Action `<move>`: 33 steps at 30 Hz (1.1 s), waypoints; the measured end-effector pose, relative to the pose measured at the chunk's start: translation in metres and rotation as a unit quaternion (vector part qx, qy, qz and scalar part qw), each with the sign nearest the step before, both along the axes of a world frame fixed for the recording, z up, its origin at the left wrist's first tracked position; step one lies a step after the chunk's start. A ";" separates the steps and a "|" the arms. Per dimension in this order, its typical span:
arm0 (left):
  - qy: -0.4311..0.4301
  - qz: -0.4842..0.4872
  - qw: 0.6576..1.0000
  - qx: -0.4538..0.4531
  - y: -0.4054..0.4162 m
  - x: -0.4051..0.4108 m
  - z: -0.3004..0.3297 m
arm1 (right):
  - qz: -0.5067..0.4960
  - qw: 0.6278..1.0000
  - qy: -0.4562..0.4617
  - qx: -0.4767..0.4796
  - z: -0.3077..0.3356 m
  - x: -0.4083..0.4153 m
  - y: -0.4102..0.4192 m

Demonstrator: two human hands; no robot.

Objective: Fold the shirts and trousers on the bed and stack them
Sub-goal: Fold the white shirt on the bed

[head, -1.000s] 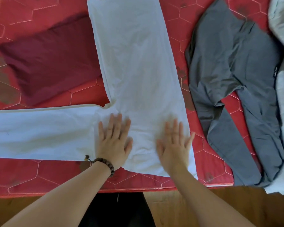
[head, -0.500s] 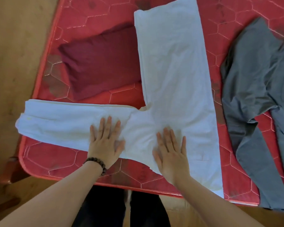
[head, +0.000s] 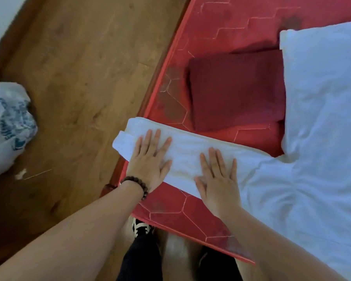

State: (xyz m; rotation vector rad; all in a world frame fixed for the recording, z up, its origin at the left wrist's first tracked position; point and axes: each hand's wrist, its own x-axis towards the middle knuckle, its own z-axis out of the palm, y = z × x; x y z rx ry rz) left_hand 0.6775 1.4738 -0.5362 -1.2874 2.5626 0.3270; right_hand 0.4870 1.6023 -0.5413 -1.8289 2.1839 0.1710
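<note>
Both palms slid out along the leg | left hand (head: 148,159) and right hand (head: 217,179) pressed flat, fingers straight, on white trousers (head: 322,138) spread across the bed (head: 211,23) | leg smoothed, folding judged next | maroon fold (head: 235,90) just beside.

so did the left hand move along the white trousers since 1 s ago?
Yes. The left hand slid outward along the white trousers leg, from near the crotch to near its end at the mattress edge, away from the folded maroon garment.

Both hands (head: 182,169) farther along sleeve (head: 190,157)
</note>
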 end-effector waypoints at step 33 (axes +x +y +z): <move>0.472 0.665 0.451 0.362 -0.104 0.064 0.010 | 0.054 0.989 -0.074 0.119 0.033 0.126 -0.118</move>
